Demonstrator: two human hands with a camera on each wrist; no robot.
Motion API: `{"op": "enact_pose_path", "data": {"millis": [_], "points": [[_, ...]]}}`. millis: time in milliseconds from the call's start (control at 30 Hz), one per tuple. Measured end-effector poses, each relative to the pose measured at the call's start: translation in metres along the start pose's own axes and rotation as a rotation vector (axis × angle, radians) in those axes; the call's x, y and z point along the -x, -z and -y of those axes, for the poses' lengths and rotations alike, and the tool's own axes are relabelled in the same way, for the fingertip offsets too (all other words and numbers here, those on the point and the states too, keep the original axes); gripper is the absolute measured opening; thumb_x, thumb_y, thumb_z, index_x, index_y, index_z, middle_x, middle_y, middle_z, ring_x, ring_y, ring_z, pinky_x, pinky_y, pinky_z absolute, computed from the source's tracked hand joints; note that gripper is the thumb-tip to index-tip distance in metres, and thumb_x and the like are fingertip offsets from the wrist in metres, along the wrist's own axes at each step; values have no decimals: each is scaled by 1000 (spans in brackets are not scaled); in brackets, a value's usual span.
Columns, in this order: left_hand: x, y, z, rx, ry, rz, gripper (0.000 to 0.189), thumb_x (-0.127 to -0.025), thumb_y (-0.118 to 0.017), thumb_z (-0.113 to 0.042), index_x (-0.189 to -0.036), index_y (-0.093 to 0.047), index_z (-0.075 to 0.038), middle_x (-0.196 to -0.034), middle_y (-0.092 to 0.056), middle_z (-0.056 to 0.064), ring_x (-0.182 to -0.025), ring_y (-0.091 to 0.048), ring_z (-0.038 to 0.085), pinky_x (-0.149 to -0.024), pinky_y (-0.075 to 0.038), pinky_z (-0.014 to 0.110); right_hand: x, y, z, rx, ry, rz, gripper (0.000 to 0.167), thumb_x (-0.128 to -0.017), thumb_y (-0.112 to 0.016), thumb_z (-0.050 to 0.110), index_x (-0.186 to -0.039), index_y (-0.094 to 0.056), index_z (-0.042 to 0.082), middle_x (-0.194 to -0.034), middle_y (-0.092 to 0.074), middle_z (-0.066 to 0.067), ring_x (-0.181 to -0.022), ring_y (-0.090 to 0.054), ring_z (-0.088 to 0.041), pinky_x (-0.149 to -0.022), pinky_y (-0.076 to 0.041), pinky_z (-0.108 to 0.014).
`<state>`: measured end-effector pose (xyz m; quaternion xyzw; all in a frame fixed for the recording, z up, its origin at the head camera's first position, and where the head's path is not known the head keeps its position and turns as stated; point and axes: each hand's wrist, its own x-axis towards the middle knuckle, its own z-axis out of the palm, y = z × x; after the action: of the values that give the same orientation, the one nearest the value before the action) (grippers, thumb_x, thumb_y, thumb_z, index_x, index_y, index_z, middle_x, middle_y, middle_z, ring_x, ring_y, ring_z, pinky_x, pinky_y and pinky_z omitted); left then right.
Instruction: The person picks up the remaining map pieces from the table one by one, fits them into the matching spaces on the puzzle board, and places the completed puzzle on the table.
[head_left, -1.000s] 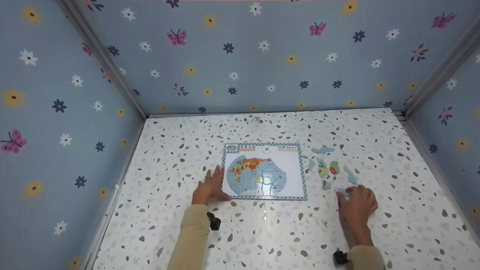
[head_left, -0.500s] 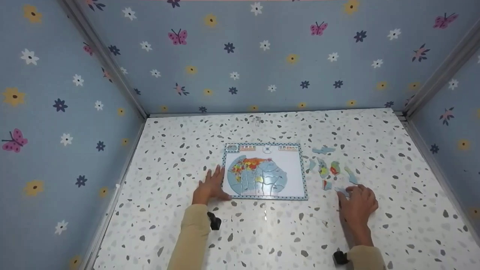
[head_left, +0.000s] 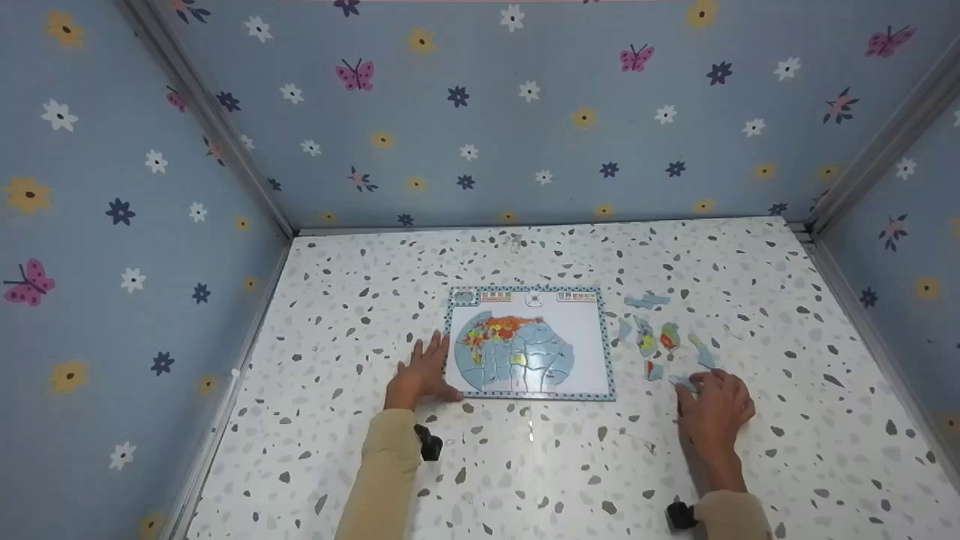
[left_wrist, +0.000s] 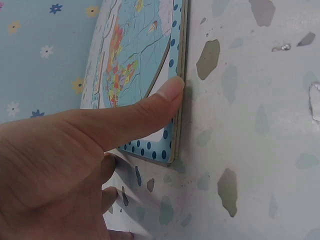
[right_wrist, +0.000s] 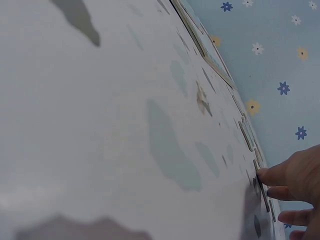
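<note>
At the right of the table, the right hand lies with thumb and fingers bent at a blue piece; whether it pinches or merely touches the piece cannot be told, as the hand covers part of it. That piece lies flat at the hand's far left side, its long axis partly hidden. Just left and far of it sits a red-and-blue piece; a curved piece lies just beyond. Farther left is the puzzle board, long axis left to right, its bare right part facing these pieces. The right hand is nearer them; the left hand, fingers spread and gripping nothing, rests its thumb on the board's near left corner.
</note>
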<state>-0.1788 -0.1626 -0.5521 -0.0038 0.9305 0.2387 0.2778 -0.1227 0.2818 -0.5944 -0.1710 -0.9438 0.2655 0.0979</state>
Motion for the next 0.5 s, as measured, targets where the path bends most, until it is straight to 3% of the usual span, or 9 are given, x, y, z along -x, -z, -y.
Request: {"op": "enact_pose_path", "data": {"millis": [500], "points": [[1, -1, 1, 3, -1, -2, 113, -74, -82, -33, -155, -6, -16, -163, 4, 5, -148, 8, 34, -116, -1, 63, -1, 1, -1, 14, 63, -16, 27, -93, -62, 20, -109, -64, -1, -135, -48, -23, -135, -28, -40, -111, -11, -61]]}}
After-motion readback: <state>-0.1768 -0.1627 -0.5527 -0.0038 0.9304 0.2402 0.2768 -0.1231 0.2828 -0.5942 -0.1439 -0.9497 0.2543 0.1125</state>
